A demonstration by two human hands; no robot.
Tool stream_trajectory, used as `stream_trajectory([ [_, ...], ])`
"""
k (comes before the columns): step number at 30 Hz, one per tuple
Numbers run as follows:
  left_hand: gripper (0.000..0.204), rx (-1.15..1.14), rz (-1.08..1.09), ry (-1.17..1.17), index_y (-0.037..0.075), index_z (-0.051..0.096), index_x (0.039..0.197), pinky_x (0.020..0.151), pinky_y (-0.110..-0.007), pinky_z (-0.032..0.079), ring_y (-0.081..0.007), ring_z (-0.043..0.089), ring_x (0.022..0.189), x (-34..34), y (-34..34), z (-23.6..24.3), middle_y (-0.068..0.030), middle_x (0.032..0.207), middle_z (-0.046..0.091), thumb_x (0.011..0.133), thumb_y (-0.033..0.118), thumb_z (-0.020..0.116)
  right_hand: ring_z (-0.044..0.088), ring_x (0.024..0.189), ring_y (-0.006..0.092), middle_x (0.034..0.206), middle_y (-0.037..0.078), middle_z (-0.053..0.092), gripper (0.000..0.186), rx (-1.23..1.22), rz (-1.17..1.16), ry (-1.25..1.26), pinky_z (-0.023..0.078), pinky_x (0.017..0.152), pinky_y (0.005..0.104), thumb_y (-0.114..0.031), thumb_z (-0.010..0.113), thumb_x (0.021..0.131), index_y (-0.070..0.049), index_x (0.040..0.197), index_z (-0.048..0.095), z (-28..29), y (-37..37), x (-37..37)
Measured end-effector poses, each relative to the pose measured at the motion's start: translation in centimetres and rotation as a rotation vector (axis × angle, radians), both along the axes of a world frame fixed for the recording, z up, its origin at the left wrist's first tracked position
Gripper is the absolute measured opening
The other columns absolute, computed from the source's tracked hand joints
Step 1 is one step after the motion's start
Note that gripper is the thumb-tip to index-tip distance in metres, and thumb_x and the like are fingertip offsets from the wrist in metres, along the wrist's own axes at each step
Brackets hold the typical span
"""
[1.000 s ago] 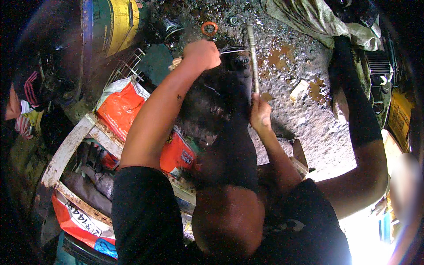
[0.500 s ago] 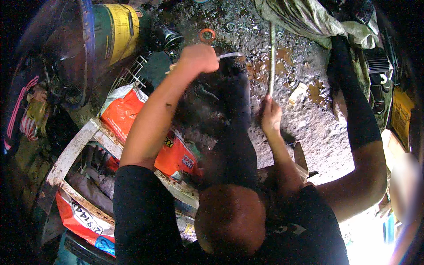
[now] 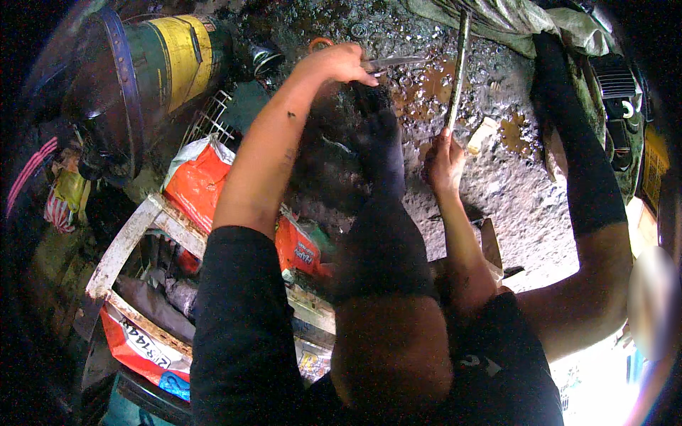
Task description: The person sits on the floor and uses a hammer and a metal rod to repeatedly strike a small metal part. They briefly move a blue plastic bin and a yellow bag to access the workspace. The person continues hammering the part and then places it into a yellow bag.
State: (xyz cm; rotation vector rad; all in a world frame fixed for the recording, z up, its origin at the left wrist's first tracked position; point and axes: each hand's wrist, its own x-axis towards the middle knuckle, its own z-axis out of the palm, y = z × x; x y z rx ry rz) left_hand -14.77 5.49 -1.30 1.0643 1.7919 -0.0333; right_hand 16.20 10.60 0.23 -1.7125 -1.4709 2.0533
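My left hand (image 3: 339,62) is closed around a thin, shiny metal tool (image 3: 398,62) that points right; its exact kind is unclear. An orange ring (image 3: 321,44) lies on the ground just beyond this hand. Lower and to the right, my right hand (image 3: 445,163) grips the near end of a long, pale rod (image 3: 460,67). The rod leans slightly right and reaches away to a draped grey cloth (image 3: 501,25). A small pale block (image 3: 483,135) rests on the ground right of my right hand.
A dark green container with a yellow band (image 3: 188,60) lies far left. Nearer is a rusty white chair frame (image 3: 131,227) with orange-red bags (image 3: 199,181) around it. The ground (image 3: 526,213) is rough and wet in places. A yellow crate (image 3: 655,167) stands at the right edge.
My left hand has moved farther out and a little right with the metal tool. My right hand has shifted slightly right, and the rod now leans more to the right.
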Motion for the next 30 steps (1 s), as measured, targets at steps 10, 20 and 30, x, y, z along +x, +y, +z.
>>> stream_trajectory([
  [10, 0.054, 0.232, 0.135, -0.012, 0.002, 0.065, 0.109, 0.084, -0.036, 0.05, -0.0255, 0.065, 0.093, -0.8, -5.7, -0.9, -0.012, 0.098, 0.069, 0.078, 0.045, 0.075, 0.033, 0.051, 0.0082, 0.054, -0.004, 0.035, 0.05, 0.089, 0.094, -0.084, 0.027, 0.045, 0.0308, -0.043, 0.042, 0.102, -0.008, 0.067, 0.045, -1.6, -0.2, 0.8],
  [20, 0.041, 0.051, 0.323, 0.374, 0.013, 0.069, 0.103, 0.082, -0.046, 0.052, -0.036, 0.066, 0.093, 4.4, -12.6, 2.3, -0.0154, 0.098, 0.07, 0.078, 0.046, 0.07, 0.037, 0.05, 0.0077, 0.058, -0.002, 0.045, 0.051, -0.031, 0.055, 0.016, 0.03, 0.045, 0.028, -0.044, 0.04, 0.103, -0.006, 0.071, 0.052, 1.0, 0.1, 0.7],
  [30, 0.034, 0.077, 0.403, 0.403, 0.012, 0.069, 0.104, 0.083, -0.049, 0.053, -0.038, 0.066, 0.093, 5.4, -11.6, 1.2, -0.0165, 0.099, 0.07, 0.076, 0.03, 0.066, 0.039, 0.053, 0.0103, 0.059, 0.001, 0.051, 0.052, 0.113, 0.227, -0.062, 0.032, 0.049, 0.0306, -0.042, 0.041, 0.102, -0.002, 0.075, 0.058, 1.5, -0.9, 0.9],
])
